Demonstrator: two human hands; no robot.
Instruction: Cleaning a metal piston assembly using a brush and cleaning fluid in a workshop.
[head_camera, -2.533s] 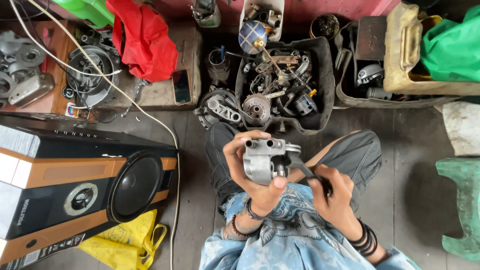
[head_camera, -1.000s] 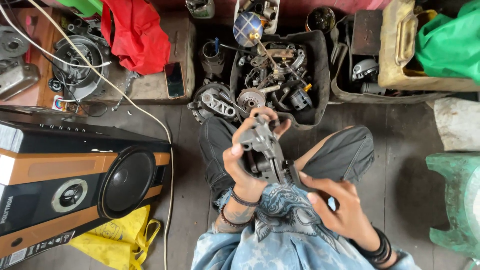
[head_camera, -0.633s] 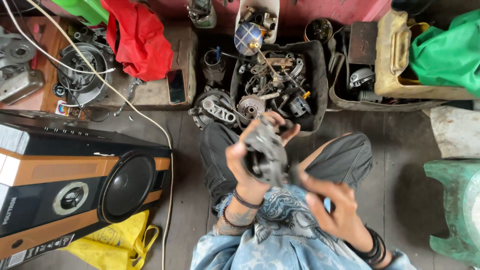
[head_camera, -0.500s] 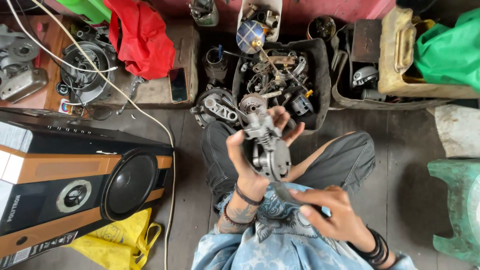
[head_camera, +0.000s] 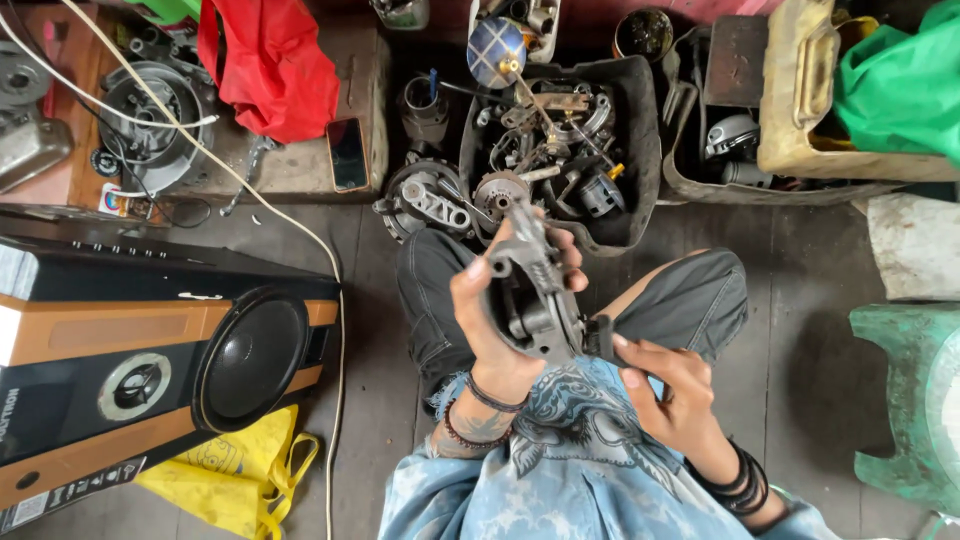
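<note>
While the large speaker cabinet (head_camera: 150, 350) lies on its side at the far left of the wooden floor (head_camera: 800, 300), the left hand (head_camera: 500, 315) is closed around a grey cast-metal engine part (head_camera: 535, 290), held up over the lap with its long axis running from the top, near the black tray of parts (head_camera: 640, 120), down toward the body; the part sits edge-on, touching the left palm and fingers; just right of its lower end, the right hand (head_camera: 665, 385) pinches a small dark tool (head_camera: 600, 340) that meets the casting there; so the left hand carries it, the right comes at it from the lower right; a green plastic stool (head_camera: 905, 400) stands well apart.
</note>
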